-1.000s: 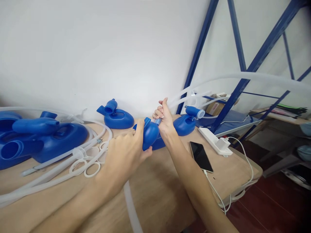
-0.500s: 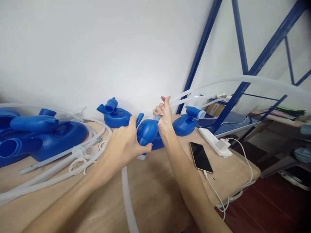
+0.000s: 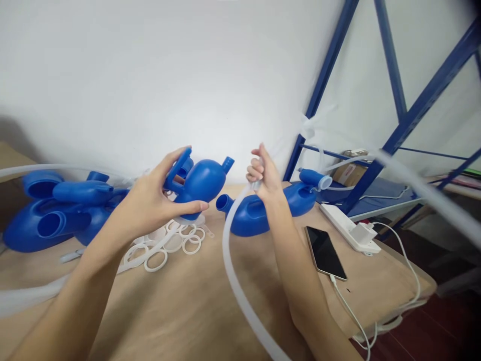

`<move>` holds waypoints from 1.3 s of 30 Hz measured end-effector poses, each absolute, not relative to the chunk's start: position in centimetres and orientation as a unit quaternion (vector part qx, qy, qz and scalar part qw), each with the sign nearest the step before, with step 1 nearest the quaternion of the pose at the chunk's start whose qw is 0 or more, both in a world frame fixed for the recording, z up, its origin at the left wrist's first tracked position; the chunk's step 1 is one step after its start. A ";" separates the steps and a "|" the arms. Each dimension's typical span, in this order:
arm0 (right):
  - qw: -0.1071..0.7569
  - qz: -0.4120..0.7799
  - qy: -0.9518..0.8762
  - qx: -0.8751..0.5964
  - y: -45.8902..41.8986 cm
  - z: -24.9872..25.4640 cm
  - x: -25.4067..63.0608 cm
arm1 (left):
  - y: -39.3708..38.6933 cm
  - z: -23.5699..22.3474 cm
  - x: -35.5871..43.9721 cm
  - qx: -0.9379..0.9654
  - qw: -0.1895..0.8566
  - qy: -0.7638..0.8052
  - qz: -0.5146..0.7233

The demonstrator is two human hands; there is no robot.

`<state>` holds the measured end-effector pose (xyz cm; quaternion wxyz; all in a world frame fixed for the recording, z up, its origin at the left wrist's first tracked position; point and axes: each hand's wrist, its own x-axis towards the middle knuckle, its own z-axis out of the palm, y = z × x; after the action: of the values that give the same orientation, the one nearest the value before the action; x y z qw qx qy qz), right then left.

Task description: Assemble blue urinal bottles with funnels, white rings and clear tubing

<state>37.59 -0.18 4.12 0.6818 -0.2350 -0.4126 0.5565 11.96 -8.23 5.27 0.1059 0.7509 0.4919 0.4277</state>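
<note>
My left hand [image 3: 156, 200] grips a blue bulb-shaped plastic spout piece [image 3: 206, 179], thumb below and fingers around its flat tab side. Its ribbed nozzle points up and right, with nothing on it. A short way to the right, my right hand [image 3: 265, 175] is closed around a translucent plastic tube [image 3: 233, 260], which curves down to the bottom edge of the view. The tube and the nozzle are apart. Behind my right forearm lies a blue plastic bottle [image 3: 244, 215] with an open neck. Translucent white rings [image 3: 192, 244] lie beneath my left hand.
Several blue bottles [image 3: 22, 228] with spouts crowd the left side. A phone [image 3: 325, 253] on a charging cable and a white power strip [image 3: 347, 228] lie at right. Blue metal shelving [image 3: 330, 65] stands beyond the table, with blurred tubing [image 3: 432, 190] crossing it.
The blue spout piece has moved left, away from my right hand, and its nozzle has come apart from the tube end. The view has shifted, and the rings now show.
</note>
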 end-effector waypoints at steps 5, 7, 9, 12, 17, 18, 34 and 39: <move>0.588 0.538 -0.544 -0.262 -1.5 2.8 33.0 | -8.3 5.0 11.7 0.754 -0.031 0.530 0.386; 0.561 0.539 -0.568 -0.269 -1.6 2.1 32.0 | -8.3 4.9 11.6 0.755 -0.069 0.521 0.392; 0.541 0.541 -0.583 -0.273 -1.6 1.7 31.4 | -8.3 5.0 11.3 0.766 -0.089 0.495 0.400; 0.547 0.553 -0.576 -0.253 -1.7 1.6 30.9 | -7.9 5.0 10.6 0.778 -0.074 0.432 0.451; 0.573 0.603 -0.506 -0.226 -1.7 1.7 30.8 | -5.7 3.9 9.3 0.744 -0.008 0.358 0.564; 0.569 0.614 -0.498 -0.225 -1.6 1.7 30.9 | -5.2 3.7 9.1 0.739 0.000 0.367 0.566; 0.450 0.534 -0.632 -0.337 0.1 -0.3 32.3 | -4.3 2.5 11.8 0.661 0.180 0.457 0.567; 0.473 0.512 -0.628 -0.345 0.3 -0.4 32.3 | -4.1 1.6 13.0 0.581 0.181 0.442 0.659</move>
<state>32.29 0.29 -0.41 0.4734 -0.3452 -0.6277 0.5125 12.98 -4.07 1.55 0.1806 0.5812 0.4420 0.6590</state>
